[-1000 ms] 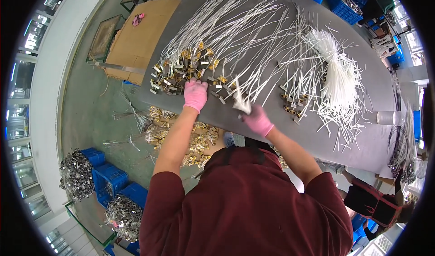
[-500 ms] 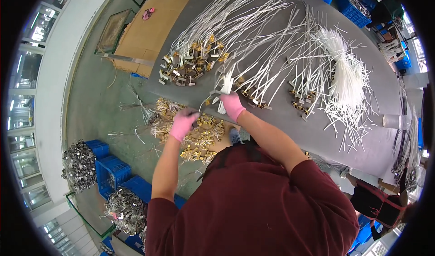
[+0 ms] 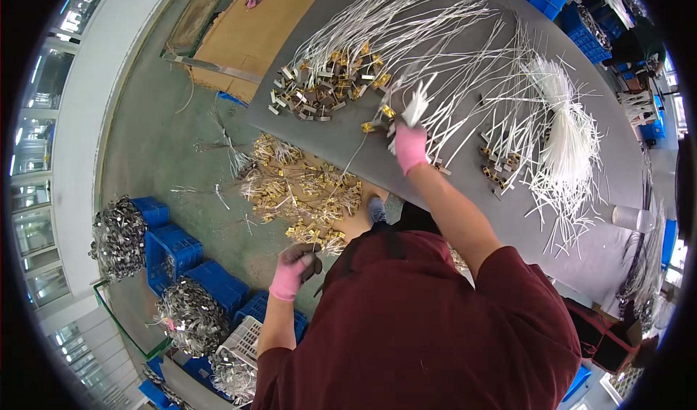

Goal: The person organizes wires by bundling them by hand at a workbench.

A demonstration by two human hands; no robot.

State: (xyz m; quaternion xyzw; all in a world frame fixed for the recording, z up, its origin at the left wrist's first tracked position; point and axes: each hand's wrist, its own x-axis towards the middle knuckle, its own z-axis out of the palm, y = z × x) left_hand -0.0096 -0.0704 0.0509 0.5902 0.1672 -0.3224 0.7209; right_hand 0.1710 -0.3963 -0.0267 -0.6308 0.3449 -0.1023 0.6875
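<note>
My right hand, in a pink glove with dark fingertips, is closed round a bundle of short white sleeves over the table's near edge. Beside it are small pieces with yellow tape. From there a thin wire slants over the edge toward my left hand. That hand, gloved alike, is pinched closed low in front of me; a fine strand shows at its fingertips. A heap of metal-and-yellow parts with long white leads lies just beyond, left of my right hand.
The grey table also bears a large sheaf of white tubes and a clear cup. Many yellow-taped wire parts hang or lie below its edge. Blue crates and heaps of metal pieces stand lower left.
My left hand has moved from the table edge down toward my body, away from the right hand. My right hand has lifted the white bundle slightly up and rightward, tilting it. The view has shifted.
</note>
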